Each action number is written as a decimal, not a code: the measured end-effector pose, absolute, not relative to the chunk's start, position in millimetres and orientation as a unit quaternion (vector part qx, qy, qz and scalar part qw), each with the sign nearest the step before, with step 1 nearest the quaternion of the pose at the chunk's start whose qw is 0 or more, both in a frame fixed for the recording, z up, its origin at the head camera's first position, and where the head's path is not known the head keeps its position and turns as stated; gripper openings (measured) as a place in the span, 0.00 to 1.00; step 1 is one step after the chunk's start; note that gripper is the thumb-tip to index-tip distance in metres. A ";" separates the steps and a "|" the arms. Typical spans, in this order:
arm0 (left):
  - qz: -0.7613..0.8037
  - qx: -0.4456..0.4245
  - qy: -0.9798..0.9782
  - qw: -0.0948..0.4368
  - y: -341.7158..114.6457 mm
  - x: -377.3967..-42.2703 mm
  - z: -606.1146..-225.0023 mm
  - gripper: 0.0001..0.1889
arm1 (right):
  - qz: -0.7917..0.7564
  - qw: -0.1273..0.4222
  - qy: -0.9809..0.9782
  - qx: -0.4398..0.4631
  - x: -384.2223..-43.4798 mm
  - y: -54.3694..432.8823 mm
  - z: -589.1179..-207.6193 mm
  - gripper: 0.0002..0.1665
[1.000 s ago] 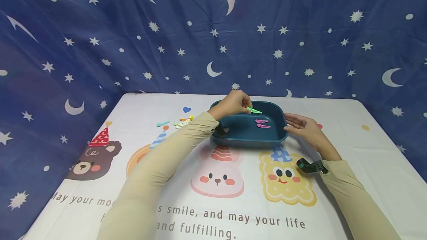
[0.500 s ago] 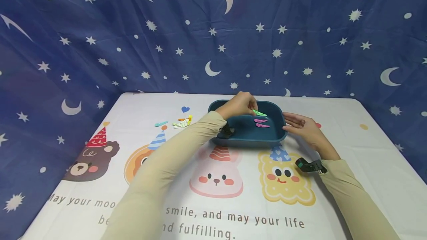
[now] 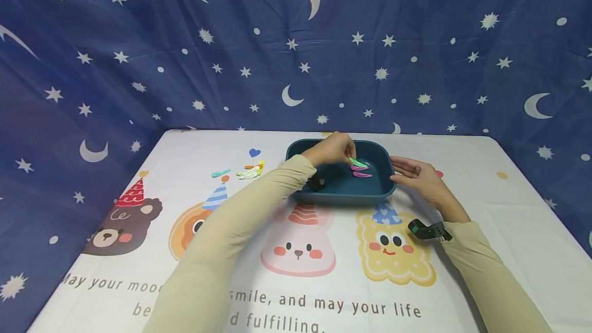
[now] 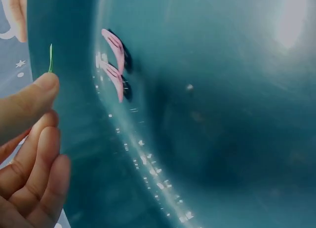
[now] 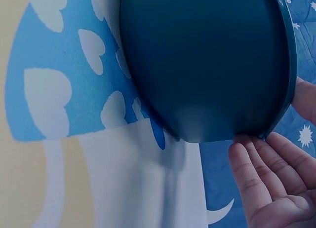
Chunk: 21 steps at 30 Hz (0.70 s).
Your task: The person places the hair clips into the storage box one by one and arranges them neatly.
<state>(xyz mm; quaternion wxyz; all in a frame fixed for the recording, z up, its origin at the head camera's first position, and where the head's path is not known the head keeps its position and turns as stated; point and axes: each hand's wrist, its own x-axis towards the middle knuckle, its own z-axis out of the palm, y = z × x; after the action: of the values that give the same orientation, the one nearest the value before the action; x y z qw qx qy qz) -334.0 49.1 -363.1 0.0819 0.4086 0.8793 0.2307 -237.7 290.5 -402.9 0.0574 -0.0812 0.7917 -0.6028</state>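
Observation:
Between thumb and fingertips my left hand pinches a green snap hair clip, low inside a dark teal plastic bin. In the left wrist view this green clip shows edge-on, above the thumb tip. Two pink hair clips lie side by side on the bin's floor, near its right end; the left wrist view shows both pink clips apart from the hand. My right hand rests its extended fingers against the right end of the bin, from outside.
Left of the bin, a teal hair clip lies beside a small pile of white, yellow and orange hair clips. A white tablecloth with cartoon prints covers the table. Behind it hangs a blue star-patterned curtain.
My left hand has moved right and lower into the bin with the green hair clip, which now overlaps a pink clip in the head view. The right hand stays at the bin's end.

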 end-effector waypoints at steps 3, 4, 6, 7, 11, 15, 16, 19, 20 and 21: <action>0.225 0.413 0.877 0.093 50.2 -334.6 -366.3 0.05 | -0.602 0.057 0.793 -0.078 -238.2 290.4 -403.4 0.38; 0.223 0.415 0.877 0.097 50.7 -334.7 -367.6 0.05 | -0.601 0.057 0.793 -0.079 -238.3 290.3 -403.5 0.38; 0.218 0.419 0.875 0.106 52.4 -334.4 -369.7 0.05 | -0.603 0.057 0.792 -0.078 -238.7 290.3 -404.0 0.38; 0.216 0.421 0.874 0.111 53.4 -334.4 -370.9 0.05 | -0.605 0.056 0.790 -0.077 -238.9 290.3 -404.2 0.38; 0.205 0.432 0.869 0.126 57.8 -333.5 -375.0 0.05 | -0.613 0.058 0.784 -0.081 -239.7 290.8 -405.7 0.38; 0.197 0.439 0.866 0.131 61.7 -334.3 -379.4 0.05 | -0.616 0.058 0.781 -0.083 -240.0 291.4 -406.7 0.38; 0.196 0.442 0.865 0.132 62.6 -334.6 -380.6 0.05 | -0.615 0.058 0.782 -0.084 -239.8 291.3 -406.5 0.39; 0.193 0.451 0.862 0.130 65.2 -335.8 -383.7 0.05 | -0.607 0.058 0.789 -0.083 -239.6 291.7 -405.9 0.39; 0.191 0.454 0.860 0.132 66.0 -336.1 -384.5 0.05 | -0.605 0.058 0.790 -0.081 -239.5 291.4 -405.4 0.39; 0.189 0.456 0.859 0.133 66.7 -336.3 -385.5 0.05 | -0.602 0.059 0.792 -0.080 -239.6 291.1 -405.0 0.39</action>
<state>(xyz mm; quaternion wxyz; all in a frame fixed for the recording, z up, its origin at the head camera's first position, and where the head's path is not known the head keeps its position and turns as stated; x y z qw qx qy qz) -336.3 66.7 -385.5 0.1328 0.4562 0.8595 0.1886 -239.6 291.1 -405.0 0.0588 -0.0802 0.7920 -0.6024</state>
